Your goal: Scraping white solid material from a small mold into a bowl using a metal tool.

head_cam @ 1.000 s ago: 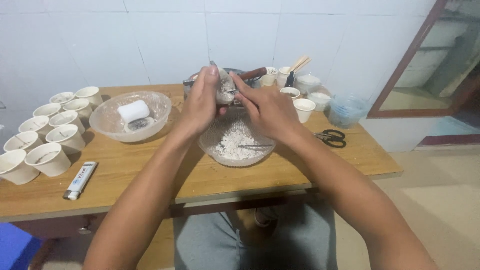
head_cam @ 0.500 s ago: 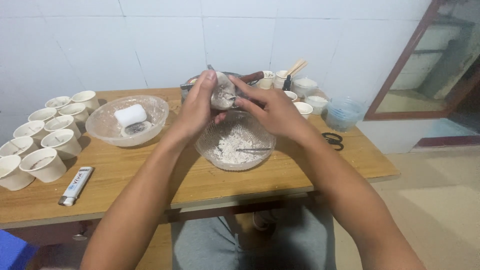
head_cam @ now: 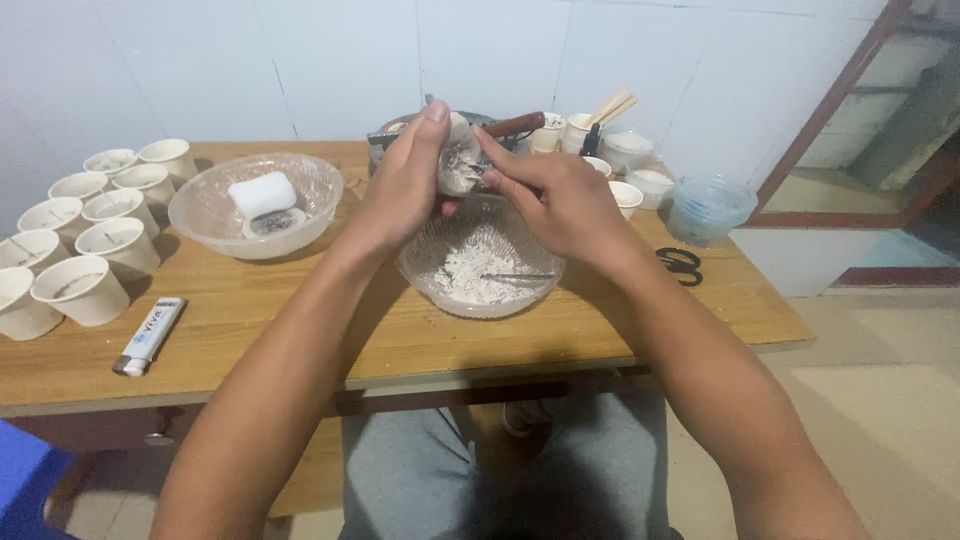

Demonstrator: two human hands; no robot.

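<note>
Wooden boards make up the table (head_cam: 300, 330), on whose near left part a small white tube (head_cam: 148, 335) is laid flat. Just beyond it, at the left edge, a cluster of white paper cups (head_cam: 85, 215) is set out in rows; thin dark strands are seen in several of them, though what these are cannot be told. At the middle of the table a clear glass bowl (head_cam: 480, 268) is placed, and white powder (head_cam: 478, 272) with a thin metal utensil lying across it is held in it. Directly above this bowl a small pale cup (head_cam: 460, 165), smeared with white and grey, is gripped by the left hand (head_cam: 405, 185), whose fingers are closed around its side, the thumb nearer and the forefinger over its top. The cup's far right edge is touched by the right hand (head_cam: 560, 205), with fingertips pinched together at its rim; whether something slim is pinched there cannot be told. Farther left, a second clear glass bowl (head_cam: 255, 205) is seen, with a white block (head_cam: 262, 193) and a dark round piece in it. At the right, black scissors (head_cam: 682, 264) are laid beside a bluish plastic tub (head_cam: 708, 208). Farthest back, more small white cups (head_cam: 625, 195) and wooden sticks (head_cam: 610, 106) are gathered by the tiled wall.
</note>
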